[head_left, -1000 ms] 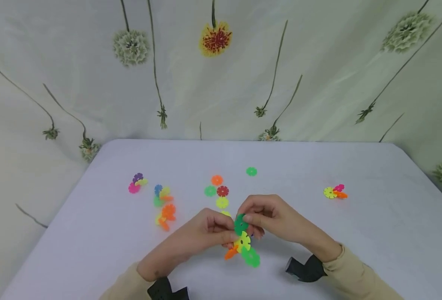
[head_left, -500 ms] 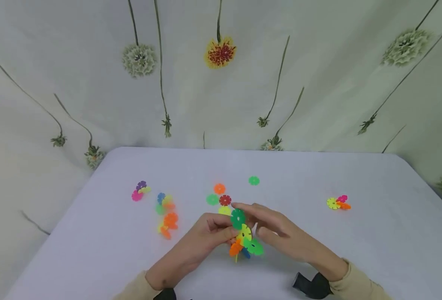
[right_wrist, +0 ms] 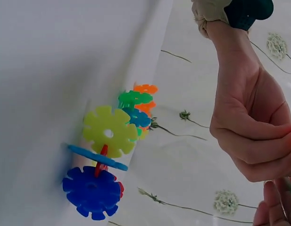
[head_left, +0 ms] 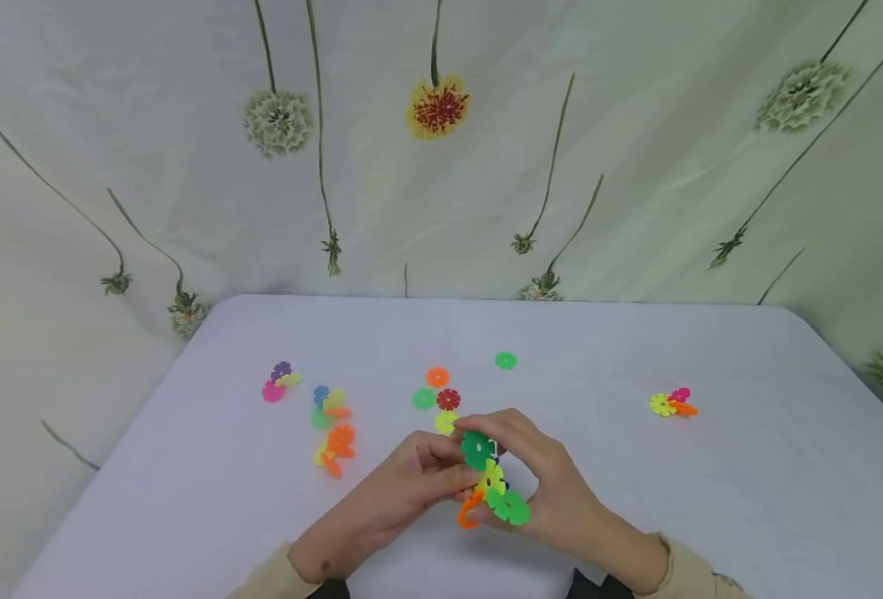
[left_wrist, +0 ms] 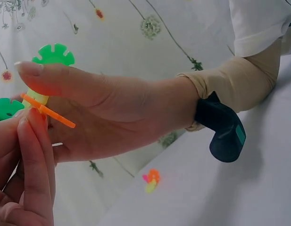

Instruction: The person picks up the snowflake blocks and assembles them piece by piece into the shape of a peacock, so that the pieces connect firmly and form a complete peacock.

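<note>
Between both hands is a cluster of notched plastic interlocking discs: a dark green disc (head_left: 477,450) on top, a yellow disc (head_left: 490,477) below it, a light green disc (head_left: 508,507) and an orange disc (left_wrist: 53,114). My left hand (head_left: 411,482) pinches the cluster from the left, thumb tip at its yellow part. Reaching in from the right, my right hand (head_left: 557,478) curls round it, index finger above the dark green disc and thumb low by the orange one. In the right wrist view, joined discs stand nearby: yellow (right_wrist: 110,131), light blue (right_wrist: 91,154) and dark blue (right_wrist: 91,193), with red between.
Across the white table (head_left: 748,499) lie loose discs: orange (head_left: 437,377), green (head_left: 424,398), red (head_left: 448,399), yellow (head_left: 445,422), and another green (head_left: 506,360) farther back. Joined clusters sit at left (head_left: 275,389) and at right (head_left: 662,405). A flowered cloth (head_left: 636,125) hangs behind.
The right hand let go of the dark green disc, drew back with fingers spread, then came in again and curled round the cluster. The left hand kept its pinch. The head view shifted slightly.
</note>
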Demonstrator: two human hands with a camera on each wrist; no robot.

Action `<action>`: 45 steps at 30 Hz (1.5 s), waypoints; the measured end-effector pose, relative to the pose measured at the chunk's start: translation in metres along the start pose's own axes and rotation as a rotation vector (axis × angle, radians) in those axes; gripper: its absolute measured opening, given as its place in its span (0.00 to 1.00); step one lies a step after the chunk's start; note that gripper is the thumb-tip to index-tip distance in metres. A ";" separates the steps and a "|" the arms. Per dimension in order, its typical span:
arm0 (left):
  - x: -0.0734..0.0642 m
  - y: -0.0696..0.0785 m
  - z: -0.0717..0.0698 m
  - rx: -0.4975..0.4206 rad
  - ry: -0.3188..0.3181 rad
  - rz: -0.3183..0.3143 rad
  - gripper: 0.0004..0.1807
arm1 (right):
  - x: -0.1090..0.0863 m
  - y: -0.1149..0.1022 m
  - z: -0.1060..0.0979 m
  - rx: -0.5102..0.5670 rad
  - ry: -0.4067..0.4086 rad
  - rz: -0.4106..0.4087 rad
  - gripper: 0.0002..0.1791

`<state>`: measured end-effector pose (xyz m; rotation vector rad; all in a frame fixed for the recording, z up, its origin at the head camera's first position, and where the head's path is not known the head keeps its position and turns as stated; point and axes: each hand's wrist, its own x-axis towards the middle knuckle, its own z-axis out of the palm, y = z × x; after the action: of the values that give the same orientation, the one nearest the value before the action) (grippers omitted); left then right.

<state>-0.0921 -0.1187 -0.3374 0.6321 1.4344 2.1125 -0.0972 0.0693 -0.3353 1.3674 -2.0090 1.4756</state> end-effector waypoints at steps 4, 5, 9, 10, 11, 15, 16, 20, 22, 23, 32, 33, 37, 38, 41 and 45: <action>0.000 0.000 0.004 0.000 -0.010 0.012 0.19 | -0.002 0.001 0.006 0.005 0.094 -0.028 0.28; -0.001 0.000 0.005 0.000 -0.010 0.016 0.19 | -0.002 0.002 0.007 0.011 0.116 -0.042 0.27; -0.002 0.000 0.009 -0.003 -0.006 0.030 0.24 | -0.001 0.003 0.013 0.030 0.201 -0.116 0.24; -0.002 -0.001 0.009 -0.002 -0.009 0.039 0.26 | -0.001 0.003 0.014 0.026 0.218 -0.124 0.23; -0.003 -0.001 0.010 -0.001 -0.011 0.047 0.26 | -0.001 0.003 0.015 0.023 0.235 -0.132 0.23; -0.005 0.000 0.010 0.006 -0.022 0.081 0.25 | -0.003 0.003 0.019 0.001 0.288 -0.130 0.22; -0.005 0.000 0.010 0.007 -0.022 0.083 0.24 | -0.003 0.003 0.020 -0.003 0.300 -0.124 0.22; -0.004 0.002 0.008 0.014 -0.018 0.054 0.23 | -0.005 0.004 0.021 -0.004 0.323 -0.106 0.21; -0.004 0.003 0.006 0.021 -0.016 0.026 0.23 | -0.006 0.005 0.022 -0.005 0.318 -0.096 0.21; -0.004 0.003 0.005 0.025 -0.017 0.013 0.23 | -0.006 0.005 0.022 -0.006 0.313 -0.097 0.21; -0.001 0.001 0.005 0.003 -0.020 -0.041 0.25 | -0.004 0.003 0.020 -0.049 0.354 -0.149 0.21; 0.000 0.001 0.005 0.002 -0.018 -0.036 0.24 | -0.005 0.004 0.020 -0.049 0.358 -0.140 0.21; 0.001 0.002 0.005 0.031 0.028 -0.016 0.19 | -0.009 0.008 0.021 0.003 0.331 -0.064 0.23; 0.001 0.003 0.004 0.066 0.060 -0.022 0.18 | -0.010 0.009 0.020 0.028 0.298 -0.043 0.25; -0.002 0.015 0.002 0.246 0.168 -0.034 0.13 | -0.009 0.013 0.009 0.152 0.085 0.051 0.41; -0.007 0.033 -0.001 0.620 0.286 -0.013 0.08 | 0.000 0.017 -0.015 0.270 -0.173 0.196 0.43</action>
<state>-0.0929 -0.1343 -0.3071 0.5433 2.2793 1.7837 -0.1154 0.0825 -0.3382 1.4818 -2.1637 1.8284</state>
